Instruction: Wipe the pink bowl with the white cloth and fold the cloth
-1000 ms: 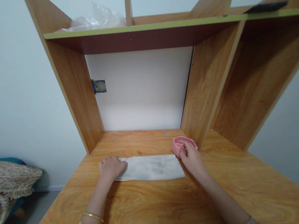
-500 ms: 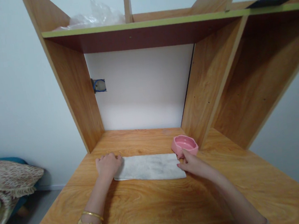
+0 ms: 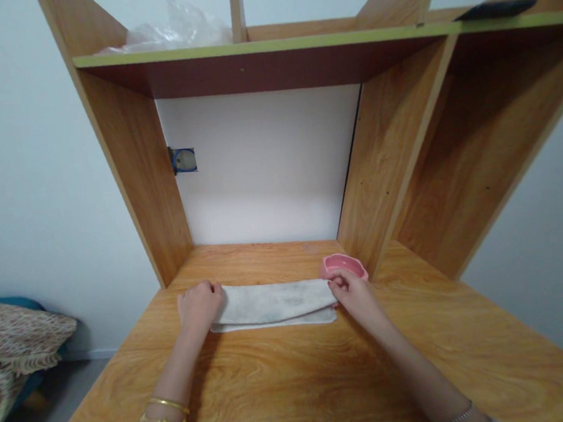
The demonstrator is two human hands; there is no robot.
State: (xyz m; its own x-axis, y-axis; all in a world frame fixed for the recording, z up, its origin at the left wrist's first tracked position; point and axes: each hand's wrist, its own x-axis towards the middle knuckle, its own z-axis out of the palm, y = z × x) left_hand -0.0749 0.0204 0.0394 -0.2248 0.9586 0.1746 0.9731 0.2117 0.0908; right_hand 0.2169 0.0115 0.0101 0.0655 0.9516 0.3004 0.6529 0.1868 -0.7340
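Observation:
A pale grey-white cloth (image 3: pixel 275 301), folded into a long strip with faint dark smudges, lies across the wooden desk. Its upper layer is lifted at the far edge, and a lower layer shows along the near side. My left hand (image 3: pixel 202 306) pinches the cloth's far left corner. At the opposite end, my right hand (image 3: pixel 351 291) pinches the far right corner between thumb and fingers. Just behind my right hand sits a pink bowl (image 3: pixel 343 263) with an angular rim, partly covered by that hand.
Wooden side panels (image 3: pixel 140 179) and a green-edged shelf (image 3: pixel 264 46) enclose the desk's back. Crumpled clear plastic (image 3: pixel 172 31) and a dark flat object (image 3: pixel 496 10) rest on the shelf. An open wall box (image 3: pixel 184 160) shows blue wire. A patterned throw (image 3: pixel 17 336) lies at far left.
Both hands have raised the cloth's far edge, so the upper layer has come up off the lower one. My right hand has moved slightly up and now overlaps the bowl's front.

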